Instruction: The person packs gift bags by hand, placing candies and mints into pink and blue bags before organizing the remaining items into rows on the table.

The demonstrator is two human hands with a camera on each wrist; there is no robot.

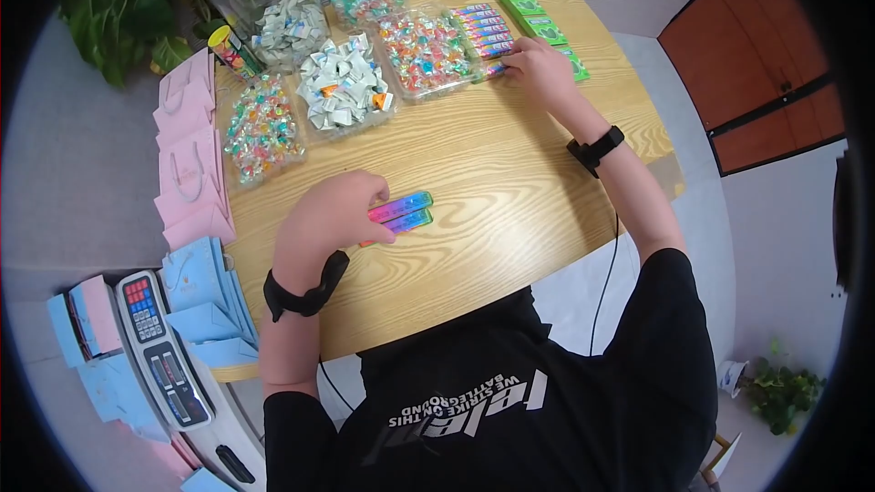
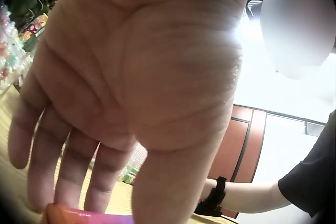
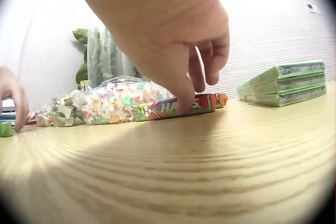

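Note:
My left hand [image 1: 333, 214] is low over the near left of the table. Its thumb and fingers straddle two candy sticks [image 1: 415, 220] in pink, blue and green wrappers, lying side by side. One stick's orange-pink end [image 2: 68, 214] shows between thumb and fingertips in the left wrist view. At the far right, my right hand [image 1: 544, 73] pinches one candy stick [image 3: 160, 110] at the near end of a row of similar sticks [image 1: 488, 32]. The thumb lies across its printed side; the fingers reach behind it.
Clear bins of wrapped candies [image 1: 427, 55] and white packets [image 1: 342, 82] line the back. Green boxes [image 1: 544, 29] stand right of the stick row. Pink bags [image 1: 191, 155], blue bags [image 1: 205, 282] and a scale [image 1: 164, 355] are along the left. A yellow-lidded can [image 1: 232, 50] stands behind.

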